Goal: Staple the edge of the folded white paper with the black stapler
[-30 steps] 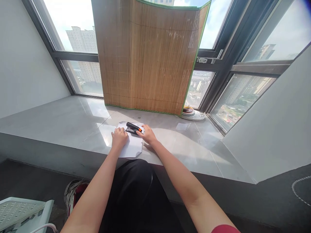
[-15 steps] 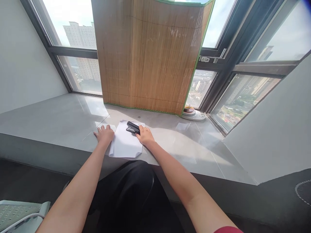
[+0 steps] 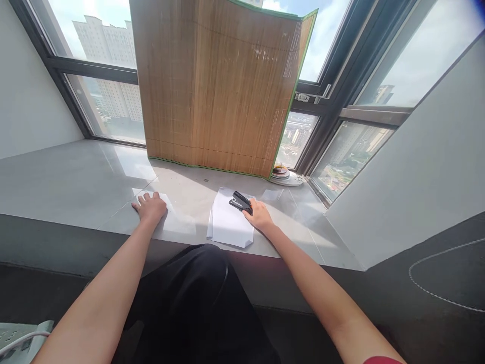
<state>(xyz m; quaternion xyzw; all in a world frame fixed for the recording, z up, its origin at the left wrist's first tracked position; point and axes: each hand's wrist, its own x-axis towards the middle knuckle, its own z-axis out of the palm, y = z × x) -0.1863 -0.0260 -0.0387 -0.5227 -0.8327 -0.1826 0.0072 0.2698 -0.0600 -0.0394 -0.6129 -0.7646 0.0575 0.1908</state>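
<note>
White sheets of paper (image 3: 230, 222), slightly fanned at the left edge, lie near the front edge of the tiled sill. A black stapler (image 3: 241, 201) rests over their upper right part. My right hand (image 3: 259, 215) is closed around the stapler's right end. To the left, apart from the sheets, my left hand (image 3: 151, 207) lies on the sill with its fingers spread. Its palm is hidden, and a pale patch shows on the tile beside it.
A bamboo blind (image 3: 220, 96) with green edging hangs before the window. Stacked plates (image 3: 284, 177) stand at the sill's back right. A pale green perforated chair (image 3: 22, 338) is at the lower left. A tiny object lies on the sill (image 3: 178, 177) below the blind.
The paper and stapler have moved right with my right hand. A wide gap now separates them from my left hand, which was beside the paper's left edge. The view has shifted.
</note>
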